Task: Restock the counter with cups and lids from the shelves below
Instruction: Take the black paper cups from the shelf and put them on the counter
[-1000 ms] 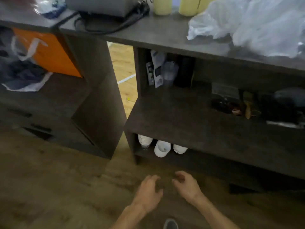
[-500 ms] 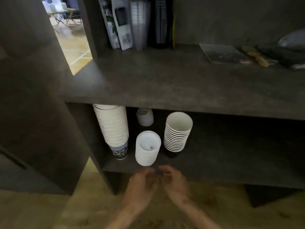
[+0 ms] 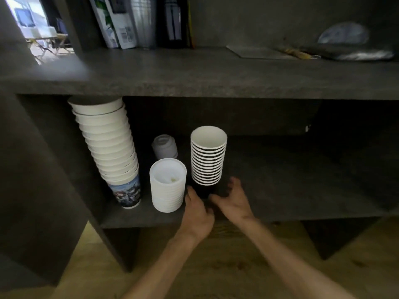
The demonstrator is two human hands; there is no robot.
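Observation:
On the bottom shelf [image 3: 280, 190] stand a tall leaning stack of white paper cups [image 3: 108, 143] with a printed cup at its base, a stack of white lids [image 3: 168, 186], a smaller translucent stack of lids [image 3: 165, 146] behind it, and a stack of black cups with white rims [image 3: 207, 156]. My left hand [image 3: 197, 210] and my right hand [image 3: 234, 198] reach onto the shelf on either side of the foot of the black cup stack. Their fingers are spread and hold nothing. The base of that stack is dark and hard to make out.
The middle shelf [image 3: 194, 78] overhangs the cups closely. On it stand leaflets and clear cups [image 3: 142, 20] at the back left, and a flat sheet and bags [image 3: 354, 50] at the right. A dark side panel [image 3: 43, 169] bounds the shelf on the left. Wooden floor lies below.
The view has dropped from the counter to the bottom shelf and come closer. Both hands have moved forward from the floor area onto the shelf, beside the black cup stack.

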